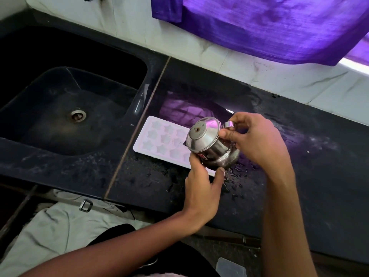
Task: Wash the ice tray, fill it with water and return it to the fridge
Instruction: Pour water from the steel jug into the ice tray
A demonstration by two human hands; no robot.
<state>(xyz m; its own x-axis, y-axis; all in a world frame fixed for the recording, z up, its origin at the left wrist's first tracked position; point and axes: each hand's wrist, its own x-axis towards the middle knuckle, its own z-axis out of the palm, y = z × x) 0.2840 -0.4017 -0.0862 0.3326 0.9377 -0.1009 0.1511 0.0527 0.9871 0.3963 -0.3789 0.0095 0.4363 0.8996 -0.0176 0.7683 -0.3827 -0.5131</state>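
A white ice tray [159,138] with star-shaped cells lies flat on the black counter [151,180], just right of the sink. Above its right end a small steel jug [209,144] is tipped on its side, its base turned toward me. My left hand [201,186] grips the jug's body from below. My right hand [257,140] pinches the jug's handle at the upper right. The jug and my hands hide the tray's right part. I cannot tell whether water is pouring.
The black sink [65,108] with a metal drain lies to the left. Water drops wet the counter beside the tray. A purple cloth [269,25] hangs over the tiled wall behind. A clear plastic lid [229,266] sits low at the bottom.
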